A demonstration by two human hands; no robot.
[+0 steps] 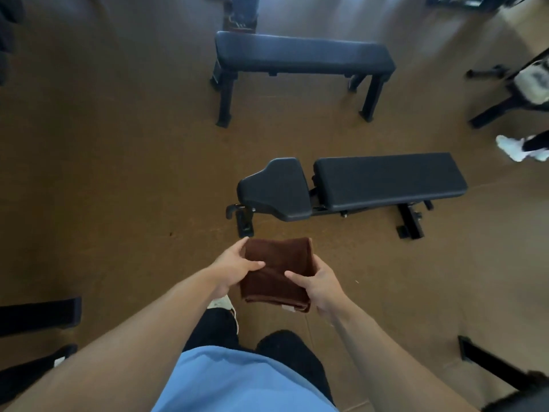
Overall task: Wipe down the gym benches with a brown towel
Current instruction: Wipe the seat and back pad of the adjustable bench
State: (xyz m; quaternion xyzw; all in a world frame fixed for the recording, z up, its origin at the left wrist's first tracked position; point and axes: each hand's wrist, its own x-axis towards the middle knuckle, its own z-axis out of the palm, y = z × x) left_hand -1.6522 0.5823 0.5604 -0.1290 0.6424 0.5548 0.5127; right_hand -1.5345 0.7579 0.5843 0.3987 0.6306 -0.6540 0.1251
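A folded brown towel point(276, 270) hangs in front of me above the floor. My left hand point(234, 269) grips its left edge, thumb on top. My right hand point(318, 282) grips its right edge the same way. Just beyond the towel stands a black adjustable bench point(386, 179) with a separate seat pad point(276, 188) at its left end. Farther back stands a second black flat bench point(303, 53) on four legs. Both benches lie crosswise to me.
The floor point(118, 173) is brown. Another person's white shoe point(511, 148) and black equipment legs point(502, 108) are at the right edge. Dark frames sit at lower left point(38, 315) and lower right point(490, 362). A person's legs point(243, 10) stand behind the far bench.
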